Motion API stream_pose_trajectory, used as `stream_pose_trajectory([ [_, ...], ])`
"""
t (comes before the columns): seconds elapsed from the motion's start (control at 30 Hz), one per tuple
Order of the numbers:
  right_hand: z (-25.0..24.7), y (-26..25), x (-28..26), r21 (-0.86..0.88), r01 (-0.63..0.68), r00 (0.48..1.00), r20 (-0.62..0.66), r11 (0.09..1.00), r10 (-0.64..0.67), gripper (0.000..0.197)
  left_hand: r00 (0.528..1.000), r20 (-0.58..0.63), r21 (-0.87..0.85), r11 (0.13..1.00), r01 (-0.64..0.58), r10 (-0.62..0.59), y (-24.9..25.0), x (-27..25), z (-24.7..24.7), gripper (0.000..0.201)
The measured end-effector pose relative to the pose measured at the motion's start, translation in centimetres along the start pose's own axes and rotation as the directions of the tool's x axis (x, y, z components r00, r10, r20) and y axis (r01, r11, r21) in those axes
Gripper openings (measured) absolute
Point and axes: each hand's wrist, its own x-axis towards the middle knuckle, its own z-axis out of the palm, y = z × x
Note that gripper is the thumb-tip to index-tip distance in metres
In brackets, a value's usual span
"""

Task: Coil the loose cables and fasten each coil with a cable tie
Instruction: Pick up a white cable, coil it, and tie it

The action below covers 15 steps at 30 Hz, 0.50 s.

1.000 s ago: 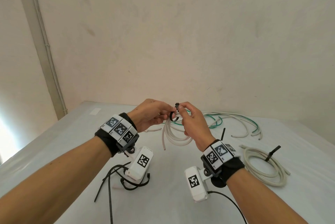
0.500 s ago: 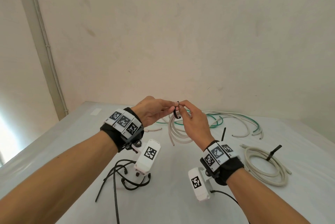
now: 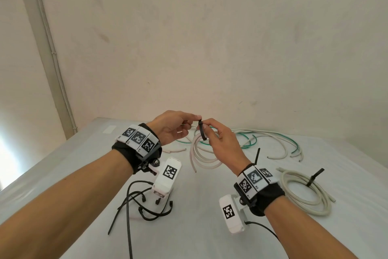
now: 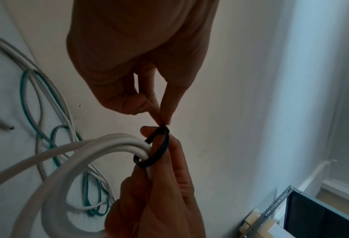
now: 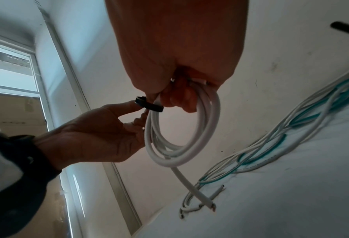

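The right hand grips the white coil above the table while the left hand pinches the black cable tie looped round it. The tail seems threaded, though blur hides the head. Pull steadily, keeping the strands bunched.

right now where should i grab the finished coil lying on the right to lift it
Judging from the head view, grip the finished coil at its far side, where the black tie bunches all the loops. Come from above, fingers straddling the bundle beside the upright tie tail. It lies flat on the table, and its loose ends trail right.
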Motion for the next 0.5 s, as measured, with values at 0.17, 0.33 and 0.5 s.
stream_pose_trajectory([
  [0.17,-0.3,-1.1,-0.6,0.042,-0.034,0.997,0.076,0.999,0.030,0.024,0.995,-0.070,-0.109,0.991,-0.074,0.067,-0.1,0.5,-0.1,0.020],
  [0.33,0.0,-1.8,-0.4,0.100,-0.076,0.995,0.073,0.992,0.069,0.025,0.988,0.143,0.062,0.996,-0.066,0.057,-1.0,-0.7,0.3,0.026],
  [0.5,-0.3,-1.7,-0.1,0.286,-0.243,0.970,0.074,0.927,0.231,0.024,0.901,0.432,0.100,0.995,0.003,-0.046,-2.4,-1.6,0.5,0.030],
])
